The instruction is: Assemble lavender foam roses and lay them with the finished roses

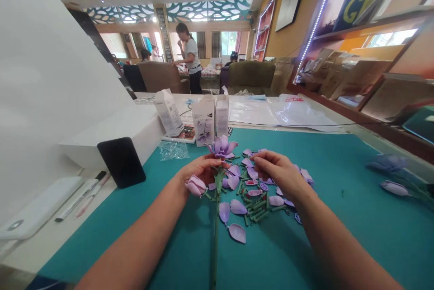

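Note:
My left hand (205, 168) is closed around the upper part of a toy flower with an open purple bloom (222, 147). Its long green stem (216, 236) runs down toward me, and a closed pink-purple bud (195, 185) sticks out at the left. A green leaf (219, 177) shows just below the bloom. My right hand (271, 168) pinches thumb and fingers together over the loose parts. A purple petal (247, 162) lies right by its fingertips; whether they grip it I cannot tell. Several loose petals (238, 207) and short green stem pieces (259, 208) are scattered between my hands.
A green mat (162, 245) covers the table. Behind it stand opened white boxes (203, 120) and a crumpled clear bag (173, 150). At left are a black tablet-like panel (121, 162) and pens (81, 195). More flowers (395, 188) lie at right. A person (191, 53) stands farther back.

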`<state>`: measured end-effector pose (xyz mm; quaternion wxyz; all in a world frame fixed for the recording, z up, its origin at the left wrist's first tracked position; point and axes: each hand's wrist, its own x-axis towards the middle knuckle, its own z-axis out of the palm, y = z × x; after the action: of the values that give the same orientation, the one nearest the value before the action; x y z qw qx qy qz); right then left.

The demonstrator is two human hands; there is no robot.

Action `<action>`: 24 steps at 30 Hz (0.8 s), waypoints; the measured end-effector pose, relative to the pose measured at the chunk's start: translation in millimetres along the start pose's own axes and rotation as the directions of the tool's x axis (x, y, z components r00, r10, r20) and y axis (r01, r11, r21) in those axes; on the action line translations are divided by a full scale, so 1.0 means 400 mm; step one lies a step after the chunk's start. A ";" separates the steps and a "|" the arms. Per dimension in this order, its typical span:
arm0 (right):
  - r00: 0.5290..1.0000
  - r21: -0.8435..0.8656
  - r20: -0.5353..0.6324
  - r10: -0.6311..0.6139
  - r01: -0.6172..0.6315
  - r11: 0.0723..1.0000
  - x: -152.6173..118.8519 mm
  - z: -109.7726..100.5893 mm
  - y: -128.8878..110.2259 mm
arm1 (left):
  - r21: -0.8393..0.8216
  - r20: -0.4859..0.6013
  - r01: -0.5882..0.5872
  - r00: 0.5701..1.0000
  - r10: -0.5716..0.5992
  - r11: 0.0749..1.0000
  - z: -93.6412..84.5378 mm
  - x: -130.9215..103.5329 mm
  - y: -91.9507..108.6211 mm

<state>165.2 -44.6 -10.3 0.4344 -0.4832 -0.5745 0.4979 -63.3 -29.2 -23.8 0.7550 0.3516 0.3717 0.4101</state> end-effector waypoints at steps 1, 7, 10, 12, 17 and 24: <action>0.997 -0.061 -0.051 -0.062 0.059 0.996 0.008 0.002 -0.014 | 0.006 0.010 0.011 1.000 -0.011 1.000 0.003 0.000 0.000; 0.857 -0.545 0.005 -0.515 0.435 0.717 0.064 0.060 -0.102 | 0.042 0.081 0.074 0.994 -0.077 0.996 0.020 0.000 0.000; 0.848 -0.675 0.079 -0.524 0.432 0.598 0.089 0.085 -0.126 | 0.086 0.108 0.102 0.988 -0.112 0.991 0.021 0.006 -0.005; 0.861 -0.725 0.118 -0.495 0.416 0.550 0.101 0.095 -0.132 | 0.095 0.116 0.118 0.985 -0.128 0.989 0.020 0.011 -0.011; 0.876 -0.737 0.140 -0.462 0.403 0.542 0.113 0.098 -0.129 | 0.097 0.135 0.128 0.981 -0.141 0.987 0.020 0.015 -0.024; 0.880 -0.708 0.133 -0.455 0.406 0.578 0.099 0.113 -0.140 | 0.107 0.143 0.119 0.981 -0.133 0.987 0.024 0.012 -0.033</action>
<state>108.0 -14.5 40.0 0.3362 -0.4749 -0.8074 0.0974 -48.5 -32.7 -31.5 0.7872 0.3937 0.3550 0.3151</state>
